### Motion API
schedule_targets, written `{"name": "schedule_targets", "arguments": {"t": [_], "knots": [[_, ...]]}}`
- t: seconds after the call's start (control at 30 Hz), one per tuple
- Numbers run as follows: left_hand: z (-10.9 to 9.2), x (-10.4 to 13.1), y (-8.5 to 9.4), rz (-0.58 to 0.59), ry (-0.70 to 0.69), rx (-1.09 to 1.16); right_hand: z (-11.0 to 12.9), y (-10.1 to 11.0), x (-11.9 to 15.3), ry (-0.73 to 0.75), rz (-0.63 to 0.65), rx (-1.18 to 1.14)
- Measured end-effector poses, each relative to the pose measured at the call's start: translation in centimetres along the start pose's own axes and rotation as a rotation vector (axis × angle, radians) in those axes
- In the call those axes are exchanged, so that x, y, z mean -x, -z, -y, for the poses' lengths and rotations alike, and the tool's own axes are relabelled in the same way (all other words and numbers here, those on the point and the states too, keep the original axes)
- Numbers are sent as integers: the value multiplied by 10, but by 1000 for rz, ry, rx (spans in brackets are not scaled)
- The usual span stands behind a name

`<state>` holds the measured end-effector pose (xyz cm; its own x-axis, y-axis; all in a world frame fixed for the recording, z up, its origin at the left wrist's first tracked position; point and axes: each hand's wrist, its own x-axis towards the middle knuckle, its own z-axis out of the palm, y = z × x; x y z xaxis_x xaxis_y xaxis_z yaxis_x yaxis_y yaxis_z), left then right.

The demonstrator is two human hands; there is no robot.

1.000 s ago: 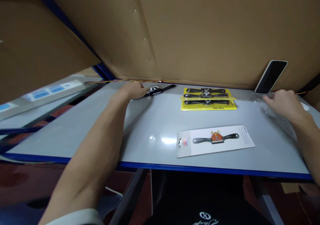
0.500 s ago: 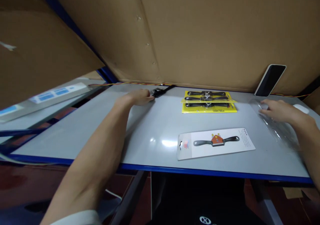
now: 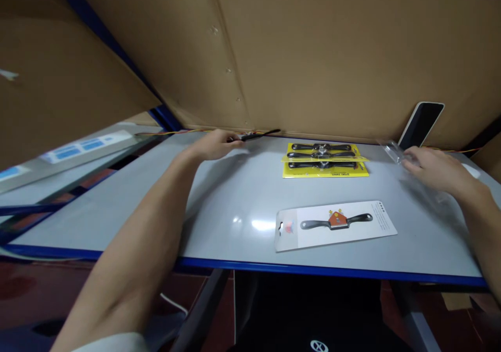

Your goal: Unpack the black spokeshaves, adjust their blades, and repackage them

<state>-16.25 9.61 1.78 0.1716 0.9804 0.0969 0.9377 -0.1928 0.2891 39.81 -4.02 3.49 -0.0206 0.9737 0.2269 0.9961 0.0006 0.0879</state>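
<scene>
At the back left of the table, my left hand [image 3: 219, 144] is closed around a black spokeshave [image 3: 256, 135], whose far handle sticks out to the right. My right hand [image 3: 432, 169] grips a clear plastic blister cover [image 3: 392, 151], partly blurred, over the right side of the table. In front of me a white printed backing card [image 3: 289, 242] lies flat, with a picture of a spokeshave on it. Behind the card, several packaged spokeshaves on yellow cards [image 3: 324, 173] lie overlapping.
A phone [image 3: 421, 124] leans against the cardboard wall [image 3: 332, 54] at the back right. A white object [image 3: 470, 171] lies beyond my right wrist. The grey table [image 3: 230, 195] has a blue front edge. A long white box [image 3: 78, 151] rests on the left-hand surface.
My left hand has turned and lifted the spokeshave slightly, so its handle points more to the right. My right hand has raised and tilted the clear cover.
</scene>
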Motion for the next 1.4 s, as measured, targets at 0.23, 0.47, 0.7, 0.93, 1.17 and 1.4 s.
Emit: {"name": "schedule_targets", "arguments": {"t": [0.23,0.47,0.7,0.93,1.17,1.4], "knots": [[-52,25,12,-313,-130,-7,47,18,9,184,-370,-292],[-108,48,-15,-364,-602,-153,65,3,13,305,-638,-438],[-154,77,-50,-693,-976,-263,101,-8,30,476,-580,-739],[-172,92,-68,-893,-1073,-185,121,6,49,706,-494,-598],[-176,93,-81,-832,-1003,28,125,1,57,660,-376,-226],[-187,106,-87,-632,-882,158,120,-4,51,552,-306,-131]]}}
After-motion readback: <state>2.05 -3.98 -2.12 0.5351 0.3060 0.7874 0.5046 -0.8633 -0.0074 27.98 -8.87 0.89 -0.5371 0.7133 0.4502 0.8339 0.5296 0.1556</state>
